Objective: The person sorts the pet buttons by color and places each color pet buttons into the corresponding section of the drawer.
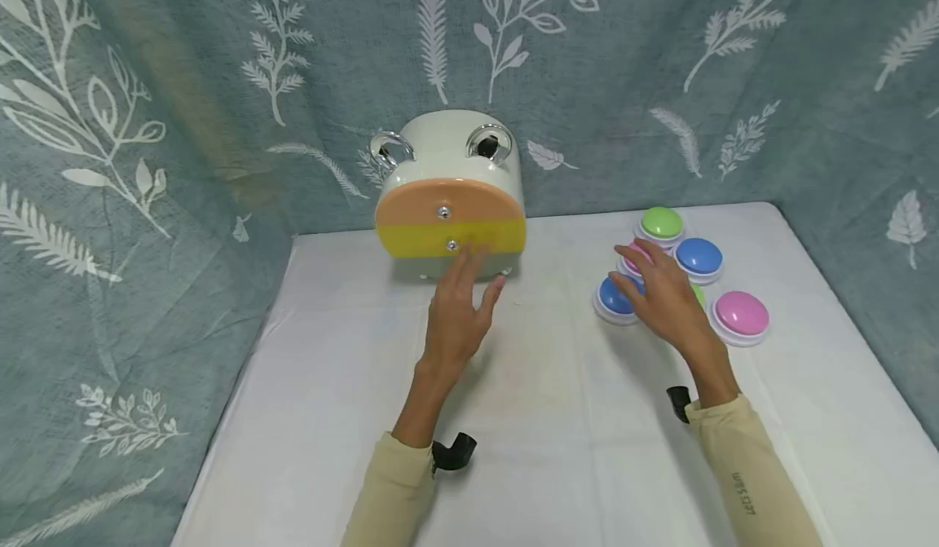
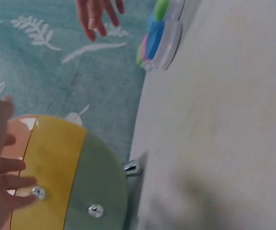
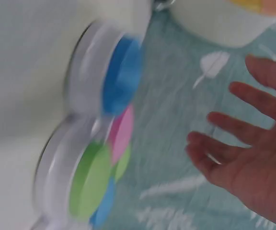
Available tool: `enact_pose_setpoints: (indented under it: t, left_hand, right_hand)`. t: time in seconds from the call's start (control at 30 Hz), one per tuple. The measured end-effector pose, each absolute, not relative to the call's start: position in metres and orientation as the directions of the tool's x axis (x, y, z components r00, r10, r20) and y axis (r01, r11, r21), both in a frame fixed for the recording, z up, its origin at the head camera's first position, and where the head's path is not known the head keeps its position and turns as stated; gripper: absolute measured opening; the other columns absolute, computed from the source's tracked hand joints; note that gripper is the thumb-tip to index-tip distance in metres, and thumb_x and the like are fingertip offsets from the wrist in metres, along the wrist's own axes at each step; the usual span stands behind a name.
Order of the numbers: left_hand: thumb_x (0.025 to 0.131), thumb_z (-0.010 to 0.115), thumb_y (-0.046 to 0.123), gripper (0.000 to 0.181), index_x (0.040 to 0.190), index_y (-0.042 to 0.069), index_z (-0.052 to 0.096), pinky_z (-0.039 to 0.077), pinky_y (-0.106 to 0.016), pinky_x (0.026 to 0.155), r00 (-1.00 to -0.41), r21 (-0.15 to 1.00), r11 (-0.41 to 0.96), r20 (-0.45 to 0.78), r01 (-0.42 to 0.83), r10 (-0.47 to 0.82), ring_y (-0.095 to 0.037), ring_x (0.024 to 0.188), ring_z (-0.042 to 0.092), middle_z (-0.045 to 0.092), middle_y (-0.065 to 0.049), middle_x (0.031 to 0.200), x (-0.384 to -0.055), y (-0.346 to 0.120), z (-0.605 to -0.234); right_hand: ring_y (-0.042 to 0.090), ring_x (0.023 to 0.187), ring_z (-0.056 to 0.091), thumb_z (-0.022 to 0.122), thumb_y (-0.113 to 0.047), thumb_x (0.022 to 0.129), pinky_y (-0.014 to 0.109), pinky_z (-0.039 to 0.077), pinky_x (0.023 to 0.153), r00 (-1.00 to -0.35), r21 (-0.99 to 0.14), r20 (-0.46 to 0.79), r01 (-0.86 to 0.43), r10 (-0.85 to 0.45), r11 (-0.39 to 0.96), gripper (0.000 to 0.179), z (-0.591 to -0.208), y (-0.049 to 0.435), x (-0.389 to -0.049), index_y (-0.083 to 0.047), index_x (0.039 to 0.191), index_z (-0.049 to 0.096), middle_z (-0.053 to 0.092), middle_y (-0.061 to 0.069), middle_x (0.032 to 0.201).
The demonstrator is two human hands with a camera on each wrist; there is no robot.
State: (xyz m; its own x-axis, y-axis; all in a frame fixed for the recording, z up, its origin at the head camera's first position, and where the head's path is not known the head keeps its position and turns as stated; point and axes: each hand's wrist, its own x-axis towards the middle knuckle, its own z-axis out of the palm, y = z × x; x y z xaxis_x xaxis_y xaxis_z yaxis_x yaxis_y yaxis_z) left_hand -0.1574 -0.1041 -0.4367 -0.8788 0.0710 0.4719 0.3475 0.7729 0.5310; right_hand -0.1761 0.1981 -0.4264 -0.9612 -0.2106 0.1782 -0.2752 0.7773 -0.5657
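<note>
A small rounded chest [image 1: 451, 201] with an orange, a yellow and a green drawer front stands at the back of the table. My left hand [image 1: 456, 319] reaches up before it, fingers extended and overlapping the yellow drawer front [image 2: 56, 158] beside its silver knob [image 2: 38, 192]. In the head view the hand hides part of the green front [image 2: 99, 177]. My right hand [image 1: 667, 298] hovers above a cluster of round push buttons, fingers spread and loosely bent, holding nothing. Under it show a blue button [image 1: 614, 297] and a partly covered pink button [image 1: 632, 258].
Around the right hand sit a green button [image 1: 662, 222], another blue button [image 1: 699, 256] and a pink button [image 1: 742, 313], all on white bases. Two silver rings [image 1: 490, 143] top the chest. A leaf-patterned cloth [image 1: 601, 123] hangs close behind the white-covered table [image 1: 543, 416].
</note>
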Motion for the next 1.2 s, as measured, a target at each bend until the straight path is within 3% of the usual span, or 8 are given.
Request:
enact_pose_setpoints:
  t: [0.2, 0.33, 0.43, 0.53, 0.7, 0.8, 0.97, 1.2]
  left_hand:
    - [0.106, 0.063, 0.017, 0.029, 0.120, -0.005, 0.074, 0.057, -0.048, 0.105, -0.723, 0.589, 0.683, 0.678, 0.431, -0.129, -0.035, 0.121, 0.072, 0.075, -0.020, 0.126, -0.170, -0.123, -0.420]
    - [0.106, 0.063, 0.018, 0.030, 0.110, -0.008, 0.077, 0.049, -0.052, 0.116, -0.639, 0.619, 0.640, 0.728, 0.455, -0.250, -0.037, 0.127, 0.069, 0.074, -0.020, 0.130, -0.181, -0.140, -0.404]
    - [0.105, 0.065, 0.024, 0.033, 0.117, -0.005, 0.076, 0.041, -0.050, 0.123, -0.616, 0.654, 0.625, 0.715, 0.425, -0.330, -0.034, 0.140, 0.060, 0.068, -0.017, 0.142, -0.189, -0.154, -0.391]
    - [0.105, 0.065, 0.029, 0.043, 0.136, 0.000, 0.067, 0.037, -0.044, 0.127, -0.653, 0.731, 0.578, 0.642, 0.362, -0.403, -0.029, 0.149, 0.051, 0.059, -0.014, 0.153, -0.197, -0.171, -0.379]
    - [0.110, 0.054, 0.041, 0.063, 0.163, 0.014, 0.037, 0.030, -0.037, 0.131, -0.810, 0.888, 0.422, 0.381, 0.185, -0.445, -0.022, 0.159, 0.036, 0.041, -0.006, 0.168, -0.214, -0.199, -0.368]
    - [0.110, 0.046, 0.051, 0.066, 0.167, 0.019, 0.030, 0.027, -0.037, 0.132, -0.889, 0.929, 0.366, 0.209, 0.051, -0.408, -0.020, 0.161, 0.030, 0.033, -0.001, 0.172, -0.224, -0.212, -0.368]
    - [0.108, 0.041, 0.061, 0.067, 0.162, 0.021, 0.042, 0.033, -0.045, 0.129, -0.948, 0.918, 0.388, 0.043, -0.087, -0.316, -0.024, 0.157, 0.038, 0.040, -0.001, 0.169, -0.238, -0.222, -0.367]
    - [0.105, 0.048, 0.063, 0.071, 0.161, 0.021, 0.042, 0.048, -0.061, 0.113, -0.985, 0.936, 0.337, -0.049, -0.102, -0.164, -0.033, 0.153, 0.043, 0.036, 0.002, 0.171, -0.250, -0.232, -0.363]
  right_hand:
    - [0.043, 0.128, 0.062, 0.072, -0.005, 0.099, 0.058, 0.051, 0.107, -0.864, -0.645, 0.474, -0.473, -0.171, 0.601, 0.024, -0.413, 0.150, -0.183, 0.004, 0.120, 0.074, 0.066, 0.024, 0.134]
    - [0.036, 0.113, 0.071, 0.073, -0.001, 0.096, 0.051, 0.059, 0.094, -0.810, -0.661, 0.565, -0.557, -0.156, 0.503, 0.014, -0.401, 0.112, -0.188, 0.003, 0.109, 0.078, 0.074, 0.019, 0.119]
    - [0.032, 0.107, 0.074, 0.073, 0.003, 0.095, 0.046, 0.062, 0.088, -0.784, -0.665, 0.589, -0.609, -0.197, 0.433, 0.013, -0.393, 0.085, -0.193, 0.003, 0.106, 0.079, 0.076, 0.018, 0.114]
    - [0.032, 0.106, 0.076, 0.072, 0.005, 0.094, 0.042, 0.064, 0.088, -0.774, -0.682, 0.579, -0.632, -0.256, 0.369, 0.016, -0.386, 0.060, -0.199, 0.004, 0.109, 0.078, 0.076, 0.019, 0.117]
    - [0.032, 0.108, 0.076, 0.071, 0.004, 0.095, 0.038, 0.065, 0.085, -0.785, -0.717, 0.567, -0.620, -0.251, 0.319, 0.021, -0.376, 0.030, -0.209, 0.004, 0.115, 0.077, 0.075, 0.019, 0.122]
    - [0.032, 0.105, 0.077, 0.071, 0.004, 0.095, 0.037, 0.065, 0.084, -0.788, -0.724, 0.577, -0.615, -0.214, 0.314, 0.020, -0.374, 0.017, -0.215, 0.005, 0.114, 0.078, 0.075, 0.019, 0.121]
    - [0.029, 0.103, 0.078, 0.072, 0.001, 0.095, 0.035, 0.065, 0.083, -0.750, -0.675, 0.639, -0.653, -0.170, 0.343, 0.016, -0.374, -0.001, -0.226, 0.001, 0.107, 0.082, 0.079, 0.016, 0.115]
    - [0.028, 0.104, 0.077, 0.076, -0.001, 0.093, 0.033, 0.065, 0.078, -0.671, -0.568, 0.728, -0.704, -0.139, 0.426, 0.012, -0.380, -0.022, -0.231, -0.001, 0.103, 0.083, 0.080, 0.014, 0.112]
